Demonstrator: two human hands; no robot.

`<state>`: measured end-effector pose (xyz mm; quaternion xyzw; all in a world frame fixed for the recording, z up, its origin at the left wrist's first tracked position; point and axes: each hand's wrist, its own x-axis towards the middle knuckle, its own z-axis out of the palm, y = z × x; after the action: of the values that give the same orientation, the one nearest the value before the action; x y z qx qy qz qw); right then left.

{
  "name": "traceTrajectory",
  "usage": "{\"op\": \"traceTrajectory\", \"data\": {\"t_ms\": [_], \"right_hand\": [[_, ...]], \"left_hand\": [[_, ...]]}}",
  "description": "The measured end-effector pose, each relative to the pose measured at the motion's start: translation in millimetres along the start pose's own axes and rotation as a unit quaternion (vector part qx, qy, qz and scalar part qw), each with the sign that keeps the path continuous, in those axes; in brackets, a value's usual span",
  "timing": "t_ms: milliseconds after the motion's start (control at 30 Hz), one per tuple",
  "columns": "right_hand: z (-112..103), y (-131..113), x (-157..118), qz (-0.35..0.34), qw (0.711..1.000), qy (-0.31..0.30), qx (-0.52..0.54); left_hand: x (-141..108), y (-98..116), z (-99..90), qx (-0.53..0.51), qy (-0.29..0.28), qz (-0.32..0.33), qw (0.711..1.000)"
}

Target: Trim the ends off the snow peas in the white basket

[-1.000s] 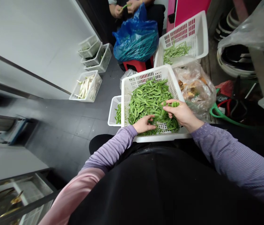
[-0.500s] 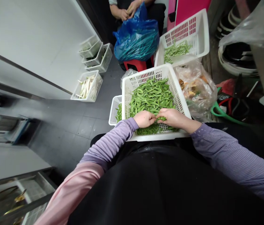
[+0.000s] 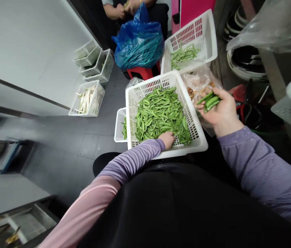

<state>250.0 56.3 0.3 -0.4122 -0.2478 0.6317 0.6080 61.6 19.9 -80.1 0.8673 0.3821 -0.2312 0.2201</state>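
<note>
A white plastic basket [image 3: 199,143] on my lap holds a heap of green pea pods [image 3: 158,113]. My left hand [image 3: 167,140] is down at the near side of this basket, touching the heap. Its fingers are curled, and whatever may be in them is hidden. Out past the basket's right rim is my right hand [image 3: 221,109], palm turned up, with several pea pods [image 3: 209,101] between thumb and fingers. Below it lies a clear plastic bag [image 3: 199,81] with brownish and orange contents.
Behind stands another white basket [image 3: 209,48] with thin green beans. Beside it, a blue bag [image 3: 140,44] rests on a red stool [image 3: 140,72] near a co-worker's hands [image 3: 126,8]. A small basket [image 3: 118,125], a basket of white stalks [image 3: 94,106] and stacked baskets [image 3: 104,74] stand left.
My hands were together over the basket; my right hand has moved right, beyond the rim, with pea pods in it. My left hand has stayed low in the basket. The view has shifted slightly.
</note>
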Motion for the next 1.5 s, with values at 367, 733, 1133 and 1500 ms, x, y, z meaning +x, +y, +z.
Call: {"op": "traceTrajectory", "data": {"t_ms": [367,733,1133,1500], "right_hand": [[25.5,9.7,-23.2,0.122,0.985,-0.099,-0.066],[39.6,44.6,-42.3,0.027,0.918,-0.152,-0.364],[28.0,48.6,-41.5,-0.347,0.654,-0.266,-0.618],[33.4,26.3,-49.4,-0.204,0.877,-0.132,-0.415]], "left_hand": [[0.9,-5.7,-17.2,-0.103,-0.019,-0.006,0.994],[-83.2,10.8,-62.3,-0.077,0.275,-0.1,0.953],[-91.8,4.7,-86.6,-0.402,0.192,-0.063,0.893],[-68.5,-24.5,-25.8,-0.347,0.03,-0.244,0.905]]}}
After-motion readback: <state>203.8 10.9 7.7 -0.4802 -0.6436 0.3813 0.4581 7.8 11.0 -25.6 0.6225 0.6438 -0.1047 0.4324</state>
